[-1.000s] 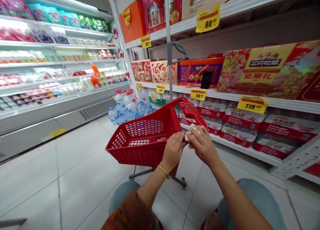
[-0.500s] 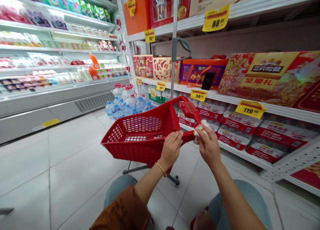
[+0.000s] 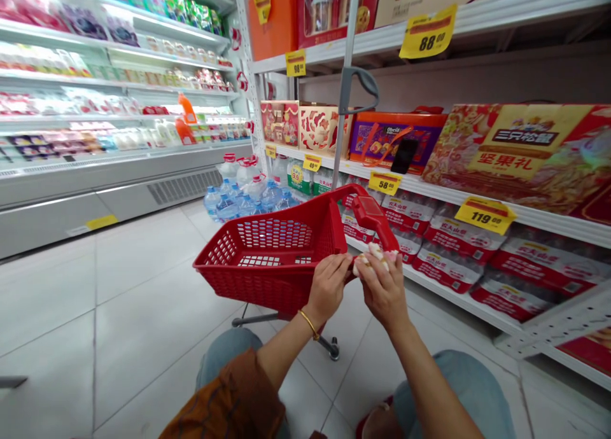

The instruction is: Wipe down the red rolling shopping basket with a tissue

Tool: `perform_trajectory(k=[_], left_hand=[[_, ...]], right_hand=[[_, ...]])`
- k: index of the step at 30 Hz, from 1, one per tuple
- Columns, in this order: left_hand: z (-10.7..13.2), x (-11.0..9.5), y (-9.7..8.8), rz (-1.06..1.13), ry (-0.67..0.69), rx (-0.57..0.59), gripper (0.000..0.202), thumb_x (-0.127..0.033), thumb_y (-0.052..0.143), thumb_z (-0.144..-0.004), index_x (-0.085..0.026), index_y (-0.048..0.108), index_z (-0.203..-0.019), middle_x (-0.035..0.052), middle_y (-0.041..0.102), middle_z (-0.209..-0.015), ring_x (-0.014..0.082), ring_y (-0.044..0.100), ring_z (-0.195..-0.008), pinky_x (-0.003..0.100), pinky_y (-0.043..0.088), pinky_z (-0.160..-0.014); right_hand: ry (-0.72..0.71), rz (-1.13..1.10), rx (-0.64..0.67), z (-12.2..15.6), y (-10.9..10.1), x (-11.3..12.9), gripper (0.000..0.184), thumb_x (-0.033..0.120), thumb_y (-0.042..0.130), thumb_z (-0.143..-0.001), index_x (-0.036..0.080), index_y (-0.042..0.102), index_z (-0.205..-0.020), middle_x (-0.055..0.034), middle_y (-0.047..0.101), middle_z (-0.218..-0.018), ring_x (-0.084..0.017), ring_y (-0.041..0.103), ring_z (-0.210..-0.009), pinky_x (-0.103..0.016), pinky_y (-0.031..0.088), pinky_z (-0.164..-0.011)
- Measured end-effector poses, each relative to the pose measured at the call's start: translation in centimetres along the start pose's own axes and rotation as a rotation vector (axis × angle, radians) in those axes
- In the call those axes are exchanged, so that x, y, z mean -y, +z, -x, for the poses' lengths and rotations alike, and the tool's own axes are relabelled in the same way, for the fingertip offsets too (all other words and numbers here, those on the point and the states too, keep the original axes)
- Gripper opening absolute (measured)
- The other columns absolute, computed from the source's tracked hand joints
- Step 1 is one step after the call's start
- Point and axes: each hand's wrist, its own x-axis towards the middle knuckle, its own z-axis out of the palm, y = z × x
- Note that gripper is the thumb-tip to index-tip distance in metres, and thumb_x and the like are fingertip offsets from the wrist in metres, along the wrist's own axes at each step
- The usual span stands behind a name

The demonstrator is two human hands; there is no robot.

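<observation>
The left hand (image 3: 328,287) and right hand (image 3: 383,291) are close together. The right one pinches a small pale packet (image 3: 375,257); I cannot tell if the left also holds it. Just ahead of the hands is a red shopping trolley (image 3: 267,288), and further right are shrink-wrapped water bottles (image 3: 446,267).

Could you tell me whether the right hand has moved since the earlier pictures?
Yes: the right hand shifted left since the last picture, judged against the cart's red handle.
</observation>
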Motion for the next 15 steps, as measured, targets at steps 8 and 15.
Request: perform_trajectory(k=[8,15], left_hand=[[-0.3,-0.1,0.0,0.048,-0.029,-0.017,0.035,-0.015,0.041,-0.095,-0.019,0.055,-0.126,0.0087,0.067,-0.117,0.0176,0.06,-0.112,0.038,0.049,-0.098],[-0.5,-0.1,-0.2,0.065,-0.009,-0.028,0.034,-0.015,0.043,-0.094,-0.018,0.055,-0.126,0.0096,0.068,-0.115,0.018,0.061,-0.11,0.037,0.049,-0.096]], right_hand=[[-0.036,-0.156,0.106,-1.4,-1.5,-2.4,0.041,0.013,0.048,-0.089,0.024,0.05,-0.128,-0.011,0.059,-0.124,-0.029,0.043,-0.131,-0.062,0.028,-0.111],[0.05,-0.287,0.048,-1.2,-1.5,-3.9,0.037,0.016,0.046,-0.092,0.027,0.051,-0.127,-0.0102,0.057,-0.126,-0.026,0.05,-0.125,-0.058,0.036,-0.108]])
